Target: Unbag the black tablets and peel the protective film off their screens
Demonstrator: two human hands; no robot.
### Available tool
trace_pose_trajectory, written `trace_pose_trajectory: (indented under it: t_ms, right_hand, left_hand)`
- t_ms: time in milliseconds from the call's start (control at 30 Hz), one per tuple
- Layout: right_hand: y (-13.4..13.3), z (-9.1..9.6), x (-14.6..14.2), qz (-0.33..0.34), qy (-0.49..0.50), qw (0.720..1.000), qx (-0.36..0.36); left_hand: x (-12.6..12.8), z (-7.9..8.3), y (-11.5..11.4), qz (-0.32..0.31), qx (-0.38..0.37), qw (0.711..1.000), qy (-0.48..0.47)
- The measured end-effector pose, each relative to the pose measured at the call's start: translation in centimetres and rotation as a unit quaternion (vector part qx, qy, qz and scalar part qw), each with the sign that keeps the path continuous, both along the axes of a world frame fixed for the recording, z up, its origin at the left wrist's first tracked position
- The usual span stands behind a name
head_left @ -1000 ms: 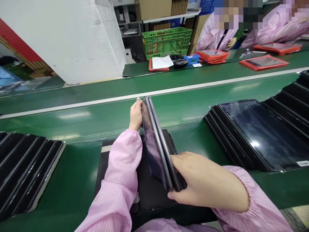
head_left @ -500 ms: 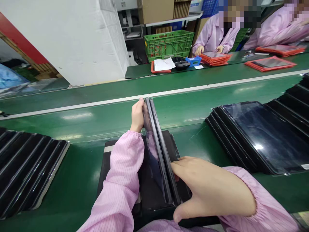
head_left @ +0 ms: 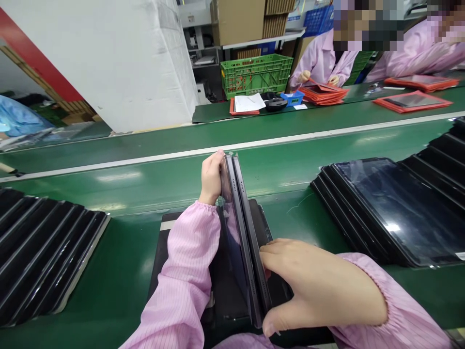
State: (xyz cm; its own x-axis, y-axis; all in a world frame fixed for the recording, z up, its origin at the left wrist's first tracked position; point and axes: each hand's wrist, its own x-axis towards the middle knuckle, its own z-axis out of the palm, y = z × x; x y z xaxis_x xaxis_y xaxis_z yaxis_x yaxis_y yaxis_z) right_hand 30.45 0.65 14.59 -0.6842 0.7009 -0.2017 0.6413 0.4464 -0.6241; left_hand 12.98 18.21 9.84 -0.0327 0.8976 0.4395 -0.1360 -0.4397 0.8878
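Centre foreground: 2 slim dark tablets (head_left: 247, 237) standing on edge side by side, tilted slightly, speaker holes visible along the rims, lower ends above a black mat (head_left: 264, 218) on the green bench (head_left: 290, 194). Left hand grip (head_left: 210, 177) closed around the far upper end of the pair, fingers out of sight behind it, pink striped sleeve (head_left: 181, 276) gathered at the wrist. Right hand grip (head_left: 319, 286) wrapped over the near end, fingers across the rims, thumb curled underneath; neither grip open, both with firm hold of the tablets. On either side of the mat, more tablets in overlapping rows: a left row (head_left: 43, 252) with edges showing, a right row (head_left: 395, 213) topped by a glossy screen. So far, only the 2 tablets in hand, with both rows lying on the bench. Beyond a white rail (head_left: 109, 162), a co-worker's hand (head_left: 304, 76) at a stack of orange-red cases (head_left: 323, 95). Farther back, a green plastic crate (head_left: 256, 76) and a cardboard box (head_left: 238, 22) on a shelf.
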Motion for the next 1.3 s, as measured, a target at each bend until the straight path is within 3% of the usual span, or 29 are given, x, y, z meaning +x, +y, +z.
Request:
trace_pose_trajectory:
  t_ms: [833,1033,1167,1300]
  right_hand:
    - [-0.4,0.2,0.2,0.025,-0.002,0.999,-0.026]
    - [0.0,1.0,-1.0,-0.086,0.081,0.993,-0.002]
    - [-0.7,0.5,-3.2,-0.181,0.168,0.965,0.083]
    - [-1.8,-0.5,-4.3,-0.21,0.196,0.941,0.177]
  left_hand:
    - [0.4,1.8,-2.0,-0.03,0.019,0.999,0.001]
    - [-0.2,2.5,-2.5,-0.022,0.042,0.999,0.025]
    - [0.0,3.4,-4.0,0.022,0.077,0.996,0.036]
    - [0.5,4.7,-6.0,0.067,0.117,0.99,-0.028]
